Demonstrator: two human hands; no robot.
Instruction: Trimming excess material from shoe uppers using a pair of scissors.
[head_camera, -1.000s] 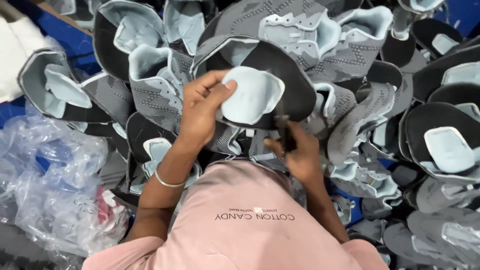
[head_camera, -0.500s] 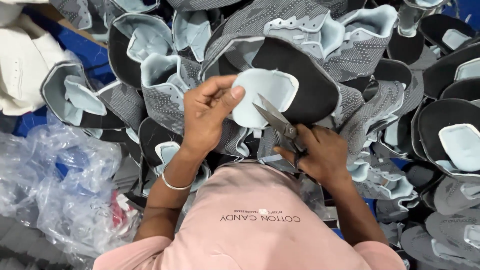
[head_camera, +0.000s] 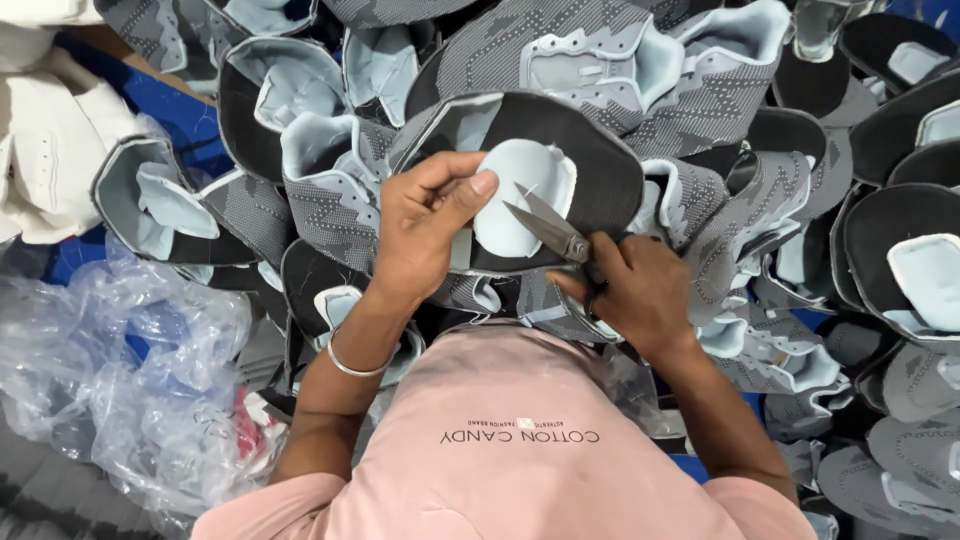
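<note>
My left hand (head_camera: 425, 225) grips a shoe upper (head_camera: 590, 160), black inside with a pale blue tongue pad (head_camera: 525, 200); the thumb presses on the pad's left edge. My right hand (head_camera: 635, 290) holds a pair of small metal scissors (head_camera: 548, 228), blades open, tips pointing up-left onto the pale blue pad. Both hands are above my pink shirt (head_camera: 520, 450), close together at the centre of the head view. A thin metal bangle (head_camera: 355, 365) circles my left wrist.
A big heap of grey knit shoe uppers (head_camera: 600, 50) with black and pale blue linings fills the top and right. Crumpled clear plastic bags (head_camera: 120, 370) lie at lower left. White shoe pieces (head_camera: 50, 160) rest on a blue surface (head_camera: 190, 120) at upper left.
The scissors have come up from below the upper to its pale blue pad, blades now open. My left hand has shifted its grip, thumb onto the pad. The upper sits slightly lower.
</note>
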